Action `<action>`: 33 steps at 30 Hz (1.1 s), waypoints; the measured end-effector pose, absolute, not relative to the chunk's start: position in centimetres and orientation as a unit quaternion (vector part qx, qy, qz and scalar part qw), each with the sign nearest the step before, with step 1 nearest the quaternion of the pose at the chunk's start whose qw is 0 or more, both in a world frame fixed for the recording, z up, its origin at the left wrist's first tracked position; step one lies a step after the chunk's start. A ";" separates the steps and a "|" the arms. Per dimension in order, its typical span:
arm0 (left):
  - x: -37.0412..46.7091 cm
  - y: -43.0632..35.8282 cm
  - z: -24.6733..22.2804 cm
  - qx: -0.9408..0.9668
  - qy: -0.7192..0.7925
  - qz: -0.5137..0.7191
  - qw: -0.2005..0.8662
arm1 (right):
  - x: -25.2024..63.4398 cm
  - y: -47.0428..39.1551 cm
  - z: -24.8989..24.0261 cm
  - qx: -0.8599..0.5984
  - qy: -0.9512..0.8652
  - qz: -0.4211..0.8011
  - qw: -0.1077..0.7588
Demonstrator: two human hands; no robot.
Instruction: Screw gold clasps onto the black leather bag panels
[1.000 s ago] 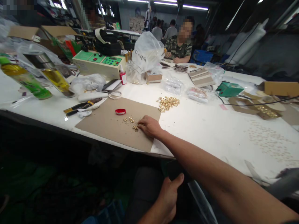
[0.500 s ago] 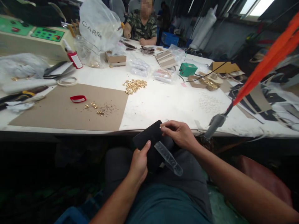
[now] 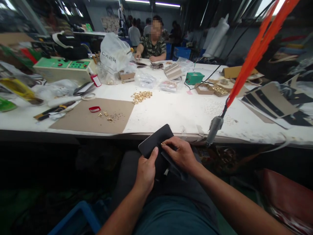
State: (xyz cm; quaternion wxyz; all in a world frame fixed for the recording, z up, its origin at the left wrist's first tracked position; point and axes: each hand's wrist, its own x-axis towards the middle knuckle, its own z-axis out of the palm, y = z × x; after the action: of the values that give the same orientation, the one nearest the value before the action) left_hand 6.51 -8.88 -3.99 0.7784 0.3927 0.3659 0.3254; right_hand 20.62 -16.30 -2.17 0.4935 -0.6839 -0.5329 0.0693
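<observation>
Over my lap, my left hand point(image 3: 146, 169) grips a flat black leather-like panel point(image 3: 156, 138) with rounded corners, thumb on its upper face. My right hand point(image 3: 179, 151) pinches a small gold metal fitting point(image 3: 163, 144) between thumb and fingertips, at the panel's surface; I cannot tell whether the fitting is in the panel or only touching it. A strip of clear plastic film is mostly hidden under my right hand. On the table ahead lie a pile of gold fittings point(image 3: 141, 97) and a few loose ones on a brown board point(image 3: 90, 119).
An electric screwdriver point(image 3: 215, 129) hangs from an orange cord at the table's front edge, right of my hands. Pliers point(image 3: 55, 110), a red bottle point(image 3: 95, 78), a green box point(image 3: 194, 78) and bagged parts stand around. A co-worker point(image 3: 153, 45) sits across the table.
My right hand has moved down and left with the gold fitting, from the panel's upper right edge to its middle, covering the plastic strip. The view has tilted up.
</observation>
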 end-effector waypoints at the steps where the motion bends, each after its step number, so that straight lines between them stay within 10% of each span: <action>1: 6.6 -9.2 -3.8 0.403 0.362 0.327 0.774 | 20.6 -16.6 -2.0 -0.683 -0.536 0.063 0.493; 25: 8.6 -7.5 -3.2 0.631 0.350 0.262 0.641 | 20.5 -15.3 -2.8 -0.729 -0.466 -0.125 0.485; 33: 5.9 -6.9 -2.0 0.614 0.324 0.253 0.674 | 19.1 -16.6 -0.3 -0.711 -0.549 0.043 0.437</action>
State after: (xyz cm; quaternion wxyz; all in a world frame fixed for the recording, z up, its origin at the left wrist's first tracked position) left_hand 5.94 -6.93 -2.01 0.6739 0.6139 0.3238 0.2533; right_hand 19.05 -16.59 -0.35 0.4369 -0.7110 -0.5493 0.0432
